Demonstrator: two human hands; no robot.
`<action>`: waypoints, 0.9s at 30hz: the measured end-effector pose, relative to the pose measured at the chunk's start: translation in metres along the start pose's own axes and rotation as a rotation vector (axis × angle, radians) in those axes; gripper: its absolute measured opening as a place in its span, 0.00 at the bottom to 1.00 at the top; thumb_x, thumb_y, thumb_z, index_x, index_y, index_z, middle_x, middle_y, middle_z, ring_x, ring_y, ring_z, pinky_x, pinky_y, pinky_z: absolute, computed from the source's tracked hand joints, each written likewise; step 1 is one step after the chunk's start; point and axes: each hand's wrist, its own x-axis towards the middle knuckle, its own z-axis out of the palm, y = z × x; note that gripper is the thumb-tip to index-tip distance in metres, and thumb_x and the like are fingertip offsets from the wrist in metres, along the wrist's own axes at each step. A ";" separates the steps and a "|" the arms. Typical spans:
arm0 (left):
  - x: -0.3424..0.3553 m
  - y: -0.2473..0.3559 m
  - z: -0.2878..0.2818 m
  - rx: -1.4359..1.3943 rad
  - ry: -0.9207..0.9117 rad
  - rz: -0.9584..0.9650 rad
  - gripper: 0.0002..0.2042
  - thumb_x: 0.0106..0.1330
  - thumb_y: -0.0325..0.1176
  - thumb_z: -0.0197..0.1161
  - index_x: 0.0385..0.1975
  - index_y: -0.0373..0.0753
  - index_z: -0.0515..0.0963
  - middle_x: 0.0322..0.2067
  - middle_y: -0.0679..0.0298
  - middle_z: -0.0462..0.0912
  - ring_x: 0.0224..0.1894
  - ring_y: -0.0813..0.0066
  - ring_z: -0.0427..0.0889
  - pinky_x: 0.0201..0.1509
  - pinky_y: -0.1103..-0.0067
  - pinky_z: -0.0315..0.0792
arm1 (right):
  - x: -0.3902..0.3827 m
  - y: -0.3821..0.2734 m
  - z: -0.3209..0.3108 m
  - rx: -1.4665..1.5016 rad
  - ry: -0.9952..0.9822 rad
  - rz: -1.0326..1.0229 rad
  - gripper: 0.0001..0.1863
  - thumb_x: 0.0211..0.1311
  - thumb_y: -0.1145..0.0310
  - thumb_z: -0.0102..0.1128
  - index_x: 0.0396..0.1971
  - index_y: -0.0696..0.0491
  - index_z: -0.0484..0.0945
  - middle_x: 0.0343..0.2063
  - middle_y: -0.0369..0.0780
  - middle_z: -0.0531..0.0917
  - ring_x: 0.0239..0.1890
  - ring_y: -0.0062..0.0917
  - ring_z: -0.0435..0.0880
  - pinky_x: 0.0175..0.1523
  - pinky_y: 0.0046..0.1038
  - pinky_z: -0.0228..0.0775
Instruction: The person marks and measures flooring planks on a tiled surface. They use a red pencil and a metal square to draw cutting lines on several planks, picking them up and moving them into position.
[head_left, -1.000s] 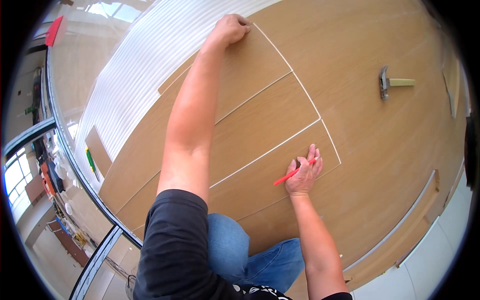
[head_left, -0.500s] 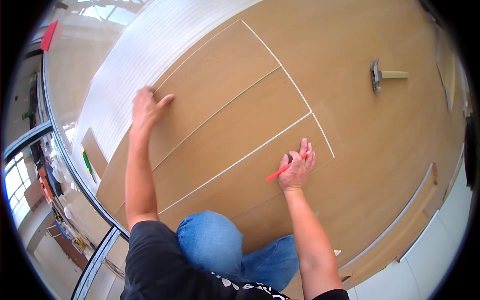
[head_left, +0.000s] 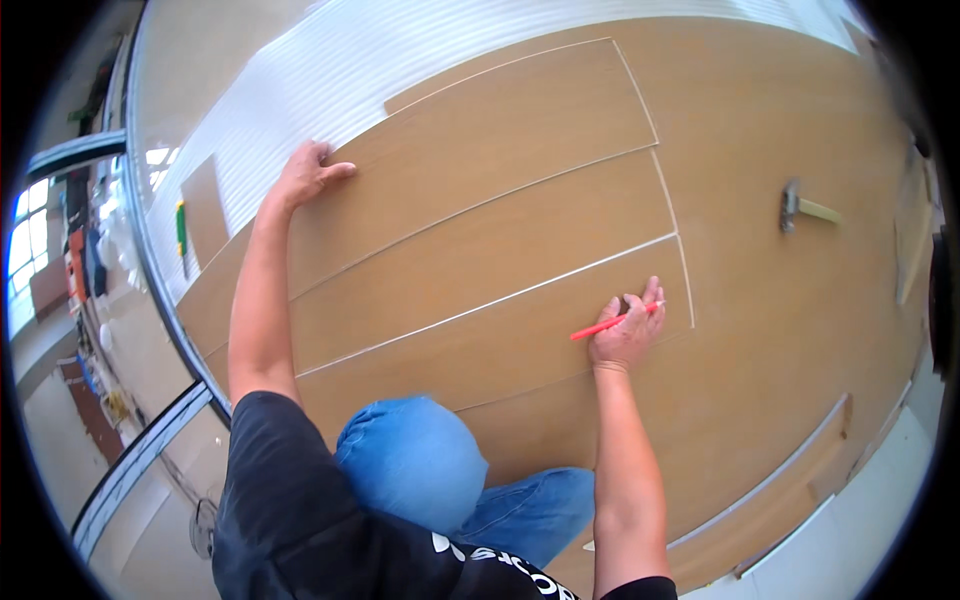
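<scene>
Several wood-coloured boards lie side by side across a larger brown sheet, with pale gaps between them. My left hand (head_left: 312,174) rests at the outer edge of the farthest board (head_left: 480,150), thumb stretched over its face and fingers at its rim. Held in my right hand (head_left: 627,335) is a slim red pencil (head_left: 594,329), lying across the palm under the thumb. That hand leans on the nearer board (head_left: 520,340), close to its right end. My denim-covered knee (head_left: 410,460) is on the near side.
A claw hammer (head_left: 790,207) lies on the brown sheet (head_left: 770,310) to the right. White ribbed underlay (head_left: 290,90) spreads at the far left. A green utility knife (head_left: 181,228) sits beside a small offcut (head_left: 206,208). A metal-framed glass panel (head_left: 145,215) borders the left side.
The view has turned, so the boards and hammer appear shifted. My left hand has slid along the far board's edge toward the near left. The pencil stays in my right hand.
</scene>
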 end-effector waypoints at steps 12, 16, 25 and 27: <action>-0.066 0.091 0.019 0.011 0.276 0.228 0.24 0.82 0.52 0.49 0.33 0.36 0.79 0.33 0.41 0.85 0.42 0.35 0.83 0.44 0.51 0.74 | 0.002 0.004 -0.007 0.029 0.013 0.067 0.18 0.67 0.63 0.67 0.51 0.49 0.72 0.74 0.52 0.68 0.75 0.48 0.66 0.79 0.49 0.53; -0.123 0.123 0.009 0.059 0.362 0.291 0.24 0.83 0.52 0.48 0.31 0.38 0.78 0.29 0.43 0.85 0.37 0.35 0.83 0.41 0.50 0.75 | -0.039 0.018 -0.049 0.543 0.031 0.249 0.22 0.69 0.66 0.68 0.57 0.55 0.71 0.70 0.51 0.74 0.70 0.48 0.73 0.74 0.45 0.65; -0.305 0.178 -0.060 -0.001 0.574 0.588 0.21 0.83 0.45 0.50 0.31 0.38 0.81 0.24 0.44 0.83 0.30 0.38 0.84 0.34 0.52 0.74 | -0.183 -0.021 -0.282 0.627 0.263 0.122 0.21 0.71 0.73 0.65 0.61 0.56 0.71 0.66 0.49 0.77 0.67 0.41 0.78 0.72 0.42 0.68; -0.349 0.191 -0.080 -0.042 0.565 0.670 0.21 0.83 0.42 0.50 0.31 0.36 0.82 0.24 0.42 0.81 0.30 0.36 0.82 0.33 0.52 0.73 | -0.210 -0.028 -0.318 0.636 0.341 0.072 0.21 0.71 0.74 0.64 0.61 0.55 0.72 0.66 0.49 0.77 0.67 0.41 0.78 0.72 0.43 0.68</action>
